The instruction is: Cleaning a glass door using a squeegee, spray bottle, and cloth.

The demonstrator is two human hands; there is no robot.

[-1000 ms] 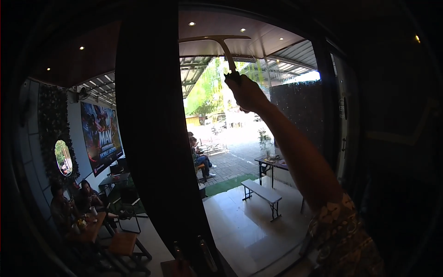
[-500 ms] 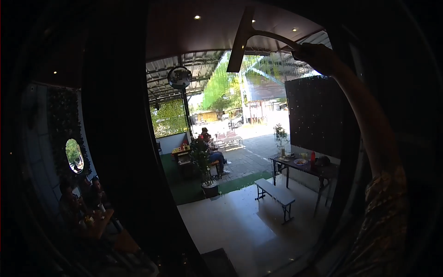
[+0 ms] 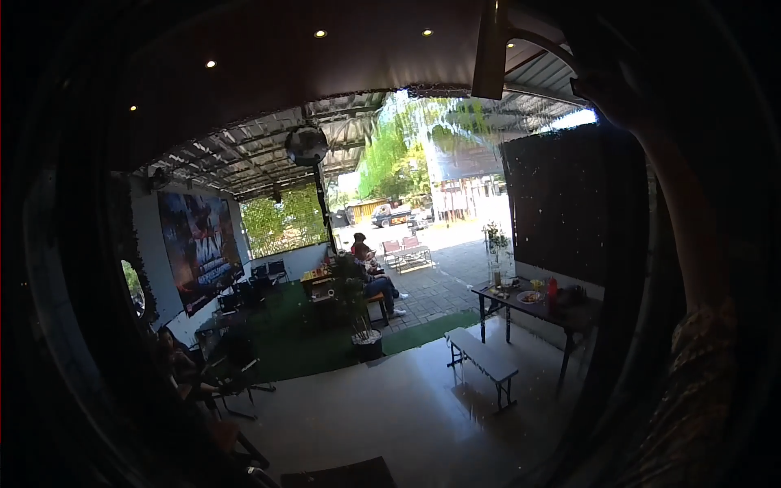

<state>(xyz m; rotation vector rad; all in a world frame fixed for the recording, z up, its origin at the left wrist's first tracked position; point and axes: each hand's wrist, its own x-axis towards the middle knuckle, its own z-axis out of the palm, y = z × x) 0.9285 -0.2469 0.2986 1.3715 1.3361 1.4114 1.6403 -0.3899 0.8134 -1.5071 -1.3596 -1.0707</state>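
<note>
High up at the right, my right hand [image 3: 608, 96] is closed around the handle of a window squeegee [image 3: 490, 61]. The squeegee's long blade stands almost upright against the window pane, left of my hand, and its top runs close to the upper edge of the picture. A thin curved neck joins blade and handle. Wet streaks and drops show on the glass [image 3: 464, 134] around and below the blade. My right forearm [image 3: 691, 236] rises along the right side, its patterned sleeve pushed near the elbow. My left hand is out of sight.
Through the glass stand a white bench [image 3: 482, 358], a dark table [image 3: 561, 309] with a plate and red bottle, and a potted plant [image 3: 368, 346]. A person [image 3: 376, 281] sits farther back; another person [image 3: 175, 354] sits at the left. A round mirror [image 3: 307, 146] hangs on a post.
My right hand and the squeegee have moved right and the blade sits higher. The view has shifted, so the dark upright post no longer blocks the left and a wall poster shows.
</note>
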